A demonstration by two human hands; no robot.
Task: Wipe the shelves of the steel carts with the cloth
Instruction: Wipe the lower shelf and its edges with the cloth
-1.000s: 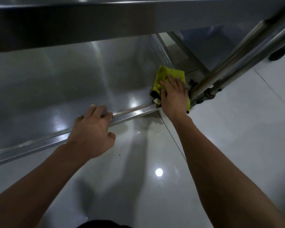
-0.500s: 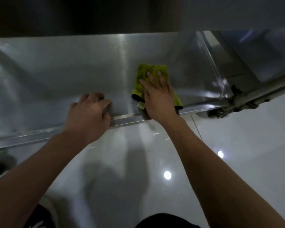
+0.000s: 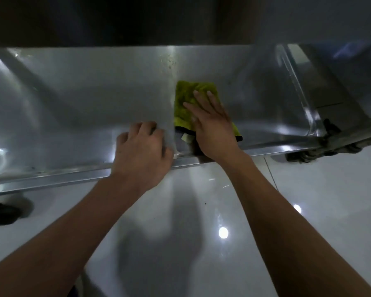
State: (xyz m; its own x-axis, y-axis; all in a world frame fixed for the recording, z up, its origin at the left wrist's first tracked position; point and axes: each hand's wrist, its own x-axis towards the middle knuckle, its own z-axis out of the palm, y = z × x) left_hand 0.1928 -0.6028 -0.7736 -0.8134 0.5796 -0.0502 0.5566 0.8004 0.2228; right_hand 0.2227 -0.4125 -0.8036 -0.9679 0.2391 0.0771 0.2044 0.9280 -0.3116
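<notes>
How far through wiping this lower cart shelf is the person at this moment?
Done: cannot be told from the steel. In hand: the right hand presses the yellow-green cloth flat mid-shelf while the left hand rests on the lower shelf. Left: specks beyond the cloth.

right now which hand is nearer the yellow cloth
Right. The right hand presses flat on the yellow cloth; the left hand rests on the shelf's front edge just left of it, not touching.
</notes>
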